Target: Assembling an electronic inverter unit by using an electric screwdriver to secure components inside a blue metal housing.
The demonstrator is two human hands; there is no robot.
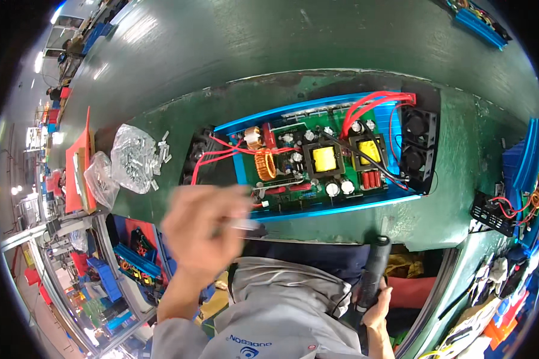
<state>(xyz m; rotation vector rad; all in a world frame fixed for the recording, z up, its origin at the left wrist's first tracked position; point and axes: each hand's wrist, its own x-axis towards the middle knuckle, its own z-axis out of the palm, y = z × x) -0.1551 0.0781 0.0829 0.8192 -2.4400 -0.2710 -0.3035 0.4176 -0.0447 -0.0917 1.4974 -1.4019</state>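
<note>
My left hand (pixel 200 230) is smeared by motion, raised in front of the near left corner of an open blue metal case. Its fingers look pinched on a small whitish clear piece (pixel 244 224), though the blur hides the detail. In my right hand (pixel 377 308), low beside my body, is a black electric screwdriver (pixel 374 269) pointing up toward the bench edge. The blue case (pixel 335 209) lies on the bench, holding a green circuit board (pixel 305 134) with yellow transformers, a copper coil (pixel 265 165) and red wires (pixel 365 106). Black end panels, the right one with two fans (pixel 418 140), flank it.
Left of the case, a clear plastic bag (pixel 132 155) spills small clear pieces (pixel 163 149) onto the green bench (pixel 317 45). Beside it stands an orange bin (pixel 78 173). Further blue cases (pixel 530 161) with wiring sit at the right edge, another (pixel 479 27) at the far right.
</note>
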